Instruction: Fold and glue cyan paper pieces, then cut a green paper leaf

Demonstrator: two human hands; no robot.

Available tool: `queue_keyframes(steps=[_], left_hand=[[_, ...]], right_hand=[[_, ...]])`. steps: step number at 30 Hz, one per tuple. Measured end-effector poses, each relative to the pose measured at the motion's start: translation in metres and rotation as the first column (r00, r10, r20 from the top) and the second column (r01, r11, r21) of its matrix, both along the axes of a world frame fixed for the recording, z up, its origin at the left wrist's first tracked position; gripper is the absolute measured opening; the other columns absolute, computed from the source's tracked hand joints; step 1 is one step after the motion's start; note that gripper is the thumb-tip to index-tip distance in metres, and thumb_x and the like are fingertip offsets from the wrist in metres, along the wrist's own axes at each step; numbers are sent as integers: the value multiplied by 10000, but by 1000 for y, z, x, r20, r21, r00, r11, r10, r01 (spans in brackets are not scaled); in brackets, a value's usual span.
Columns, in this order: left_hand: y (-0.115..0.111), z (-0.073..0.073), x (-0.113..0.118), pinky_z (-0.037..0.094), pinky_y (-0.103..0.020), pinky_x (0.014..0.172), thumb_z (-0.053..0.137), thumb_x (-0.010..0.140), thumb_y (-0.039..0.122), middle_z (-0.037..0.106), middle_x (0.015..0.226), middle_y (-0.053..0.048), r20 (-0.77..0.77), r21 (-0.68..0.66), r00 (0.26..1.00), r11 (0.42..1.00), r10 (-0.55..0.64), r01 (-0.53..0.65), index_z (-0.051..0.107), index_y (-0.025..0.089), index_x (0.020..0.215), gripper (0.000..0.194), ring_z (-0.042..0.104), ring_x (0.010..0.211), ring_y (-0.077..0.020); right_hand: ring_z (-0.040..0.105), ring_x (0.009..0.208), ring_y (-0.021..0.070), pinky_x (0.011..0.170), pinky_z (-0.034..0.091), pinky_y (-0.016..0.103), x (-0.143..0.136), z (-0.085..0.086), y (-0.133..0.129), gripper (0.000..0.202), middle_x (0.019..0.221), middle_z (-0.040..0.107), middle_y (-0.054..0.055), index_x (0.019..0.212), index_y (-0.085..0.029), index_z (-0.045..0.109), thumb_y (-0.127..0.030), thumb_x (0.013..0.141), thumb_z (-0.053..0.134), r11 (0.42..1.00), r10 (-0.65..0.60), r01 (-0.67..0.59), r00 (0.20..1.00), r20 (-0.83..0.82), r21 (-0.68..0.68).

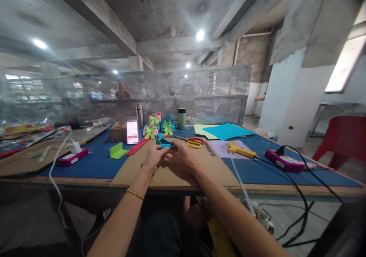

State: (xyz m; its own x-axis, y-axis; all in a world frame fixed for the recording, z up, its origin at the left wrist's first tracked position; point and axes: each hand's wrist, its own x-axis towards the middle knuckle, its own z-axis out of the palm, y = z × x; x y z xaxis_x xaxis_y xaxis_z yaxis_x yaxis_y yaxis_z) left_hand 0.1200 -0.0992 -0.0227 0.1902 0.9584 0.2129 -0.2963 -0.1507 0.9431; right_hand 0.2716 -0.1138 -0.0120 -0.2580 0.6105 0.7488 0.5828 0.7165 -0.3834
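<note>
A small piece of folded blue paper (165, 146) is pinched between my two hands, above the brown cardboard sheet (128, 173). My left hand (154, 157) grips it from the left, its fingers closed. From the right, my right hand (183, 156) has its fingers closed on the same blue paper; part of it is hidden behind them. Just beyond my right hand lie scissors (195, 142) with red and yellow handles. A grey-bladed knife (210, 149) rests to their right. A red strip (140, 146) and a folded green paper (117, 150) lie left of my hands.
Pink and blue paper pieces with green bows (168, 126) stand at the back, near a green tumbler (182, 118) and a steel flask (140, 116). A yellow glue gun (241, 149) lies on purple paper. Purple power strips (284, 161) with cords sit at both sides.
</note>
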Motion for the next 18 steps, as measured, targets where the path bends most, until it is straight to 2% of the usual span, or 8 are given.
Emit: queue_keyframes(steps=[6,10,14,18], left_hand=[[0,3,-1,440,-175,362,810,701,204,710,618,-65,46,-69,998,997,-38,41,692,58,857,244,642,439,-138],[-1,4,-1,449,-179,355,733,783,169,706,631,-61,38,-69,999,997,-18,21,653,73,813,128,653,442,-143],[-2,4,0,449,-176,351,695,822,164,697,612,-57,18,-71,1000,997,7,-6,647,77,826,100,646,427,-141],[-3,5,0,470,-171,371,666,865,210,722,674,-79,30,-64,1000,998,-3,5,664,64,870,147,671,461,-143]], right_hand=[[581,782,160,721,460,262,4,-6,9,139,893,670,44,920,-169,680,-114,797,650,1000,-12,12,1000,20,15],[566,756,159,689,445,257,5,-6,11,128,845,655,38,865,-167,676,-78,780,638,999,-26,26,999,37,23],[586,811,164,740,457,266,4,-5,9,225,911,678,44,942,-174,691,-43,770,630,1000,-2,1,1000,31,7],[587,791,162,724,458,265,3,-5,9,207,896,675,42,914,-162,694,-40,757,639,1000,-25,25,1000,2,11]])
